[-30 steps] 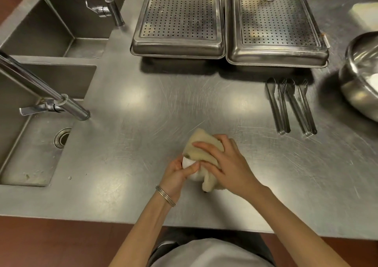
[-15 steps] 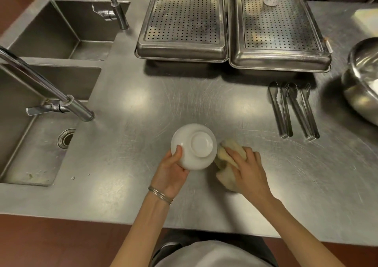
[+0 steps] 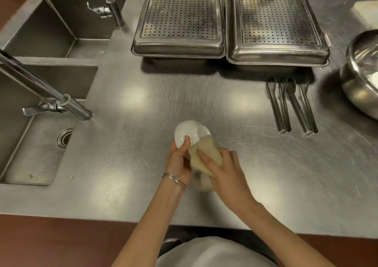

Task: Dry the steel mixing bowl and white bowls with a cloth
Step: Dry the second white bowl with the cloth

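Observation:
A small white bowl (image 3: pixel 189 132) is held above the steel counter, tipped with its foot pointing up and to the right. My left hand (image 3: pixel 179 160) grips its near rim, thumb on the outside. My right hand (image 3: pixel 225 170) presses a beige cloth (image 3: pixel 205 156) against the bowl's right side and foot. Part of the cloth hangs below my hands. The steel mixing bowl (image 3: pixel 362 76) sits at the right edge of the counter, cut off by the frame, with something white inside it.
Two perforated steel trays (image 3: pixel 180 17) (image 3: pixel 276 21) stand at the back. Two pairs of tongs (image 3: pixel 292 105) lie right of centre. Two sinks (image 3: pixel 30 123) with taps (image 3: pixel 45 90) are on the left. The counter's front edge runs near my body.
Half a second ago the cloth rested on the counter beside the upturned bowl; now my right hand has brought it onto the bowl's side, and the bowl has tilted.

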Demonstrator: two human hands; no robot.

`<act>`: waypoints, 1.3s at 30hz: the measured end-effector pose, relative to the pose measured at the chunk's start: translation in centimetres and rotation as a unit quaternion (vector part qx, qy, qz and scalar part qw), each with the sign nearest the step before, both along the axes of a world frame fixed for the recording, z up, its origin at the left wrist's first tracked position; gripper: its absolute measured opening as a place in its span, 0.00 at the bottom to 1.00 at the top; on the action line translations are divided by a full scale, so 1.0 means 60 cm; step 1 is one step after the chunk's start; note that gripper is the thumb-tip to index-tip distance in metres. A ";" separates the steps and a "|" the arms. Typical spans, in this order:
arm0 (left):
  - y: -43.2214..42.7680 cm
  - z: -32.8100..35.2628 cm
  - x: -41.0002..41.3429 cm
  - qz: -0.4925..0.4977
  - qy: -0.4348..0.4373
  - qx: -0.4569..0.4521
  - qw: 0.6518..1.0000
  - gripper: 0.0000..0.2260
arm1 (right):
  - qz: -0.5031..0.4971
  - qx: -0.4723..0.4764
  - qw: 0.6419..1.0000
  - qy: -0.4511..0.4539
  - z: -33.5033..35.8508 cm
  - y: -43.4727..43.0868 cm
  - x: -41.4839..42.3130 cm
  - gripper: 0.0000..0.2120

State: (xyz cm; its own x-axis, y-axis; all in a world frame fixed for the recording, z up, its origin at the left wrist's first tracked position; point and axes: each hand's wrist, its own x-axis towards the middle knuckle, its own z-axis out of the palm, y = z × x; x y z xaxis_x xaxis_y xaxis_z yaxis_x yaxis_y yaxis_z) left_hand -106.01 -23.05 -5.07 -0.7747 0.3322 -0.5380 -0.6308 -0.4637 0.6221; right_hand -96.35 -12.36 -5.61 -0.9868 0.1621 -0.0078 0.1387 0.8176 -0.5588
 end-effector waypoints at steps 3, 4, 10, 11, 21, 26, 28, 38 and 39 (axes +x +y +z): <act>-0.003 -0.003 -0.004 -0.011 0.049 -0.038 0.998 0.20 | 0.014 0.034 0.993 -0.112 -0.030 0.015 0.001 0.25; -0.015 -0.009 -0.007 -0.010 0.087 -0.077 0.993 0.19 | 0.003 0.067 0.986 -0.153 -0.038 0.036 0.001 0.24; -0.066 -0.011 -0.015 -0.116 0.425 -0.334 0.833 0.11 | -0.061 -0.090 0.985 -0.131 0.025 0.114 -0.025 0.29; -0.068 -0.016 -0.018 -0.134 0.499 -0.345 0.784 0.10 | -0.076 -0.236 0.959 -0.134 0.050 0.113 -0.035 0.32; -0.051 -0.014 -0.027 -0.163 0.669 -0.422 0.590 0.28 | -0.126 -0.356 0.922 -0.080 0.068 0.107 -0.042 0.24; -0.041 0.005 -0.019 -0.253 0.516 -0.337 0.746 0.40 | -0.127 -0.329 0.936 0.008 0.077 0.115 -0.022 0.27; -0.035 0.008 -0.017 -0.255 0.512 -0.321 0.755 0.39 | -0.135 -0.336 0.932 0.018 0.082 0.117 -0.017 0.27; -0.015 0.024 -0.010 -0.254 0.508 -0.267 0.778 0.38 | -0.143 -0.360 0.922 0.014 0.108 0.133 -0.001 0.23; -0.011 0.025 -0.010 -0.258 0.509 -0.266 0.777 0.38 | -0.148 -0.355 0.923 0.008 0.113 0.137 0.002 0.23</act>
